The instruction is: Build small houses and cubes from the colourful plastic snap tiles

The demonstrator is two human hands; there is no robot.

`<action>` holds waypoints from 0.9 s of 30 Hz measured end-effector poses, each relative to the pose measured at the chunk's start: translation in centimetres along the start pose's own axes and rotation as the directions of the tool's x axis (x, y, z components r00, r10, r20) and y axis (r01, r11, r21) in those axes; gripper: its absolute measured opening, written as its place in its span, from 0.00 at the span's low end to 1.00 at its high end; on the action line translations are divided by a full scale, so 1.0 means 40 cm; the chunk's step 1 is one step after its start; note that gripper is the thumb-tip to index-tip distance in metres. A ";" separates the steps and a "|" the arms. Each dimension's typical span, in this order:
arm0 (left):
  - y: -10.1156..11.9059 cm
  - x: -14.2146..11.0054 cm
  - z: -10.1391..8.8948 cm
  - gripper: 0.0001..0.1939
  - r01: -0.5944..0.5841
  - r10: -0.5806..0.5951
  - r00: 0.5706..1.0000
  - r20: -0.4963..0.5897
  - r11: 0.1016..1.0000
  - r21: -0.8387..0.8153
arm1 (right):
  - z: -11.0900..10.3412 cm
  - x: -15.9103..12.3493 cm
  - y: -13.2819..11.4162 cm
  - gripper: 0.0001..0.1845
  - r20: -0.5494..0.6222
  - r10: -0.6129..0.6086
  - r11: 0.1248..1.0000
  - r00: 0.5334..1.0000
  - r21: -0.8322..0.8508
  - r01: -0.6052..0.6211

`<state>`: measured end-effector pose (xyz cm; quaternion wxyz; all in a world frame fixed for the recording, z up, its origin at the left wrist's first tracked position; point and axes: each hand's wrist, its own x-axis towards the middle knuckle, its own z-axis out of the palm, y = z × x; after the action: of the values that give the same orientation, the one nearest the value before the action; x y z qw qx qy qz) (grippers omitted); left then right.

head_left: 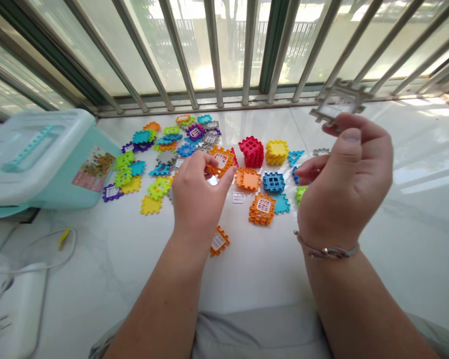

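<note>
Right hand (346, 187) high, left hand (198, 194) lower

Grey tile (338, 103) in right hand (346, 182) is motion-blurred, teal box (56, 149) and white device (22, 301) run off left edge, lower orange tile (219, 242) is part-hidden by left forearm (168, 284).

Smooth moulded plastic formed the orange window piece (220, 160) and the red stack (251, 148), set off by a glossy, marble-veined floor (262, 279). At left, the storage box (73, 192) wore a satiny plastic lid (65, 127). Metal bars (215, 55) with a dull sheen fronted glass (232, 75) at the far side; matt grey cloth (258, 334) creased near.
</note>
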<state>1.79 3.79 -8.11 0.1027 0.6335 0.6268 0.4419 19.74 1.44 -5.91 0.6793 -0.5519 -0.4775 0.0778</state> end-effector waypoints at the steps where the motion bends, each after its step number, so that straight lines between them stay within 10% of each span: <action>1: -0.003 0.003 0.000 0.15 0.025 -0.026 0.999 0.038 0.999 0.041 | -0.002 0.001 0.003 0.18 -0.028 -0.015 1.000 0.999 0.013 0.015; 13: -0.015 0.019 0.000 0.13 0.201 -0.374 0.883 0.284 0.848 0.491 | -0.001 -0.014 -0.001 0.26 0.083 -0.060 0.998 0.995 -0.005 0.061; 27: -0.040 0.016 0.013 0.07 0.105 -0.281 0.900 0.333 0.882 0.460 | 0.001 -0.018 -0.019 0.25 0.146 -0.093 0.993 0.985 -0.061 0.102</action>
<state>0.92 4.87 -9.24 0.1270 0.6484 0.7367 0.1444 19.00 0.73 -5.69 0.6272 -0.5437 -0.5537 0.0675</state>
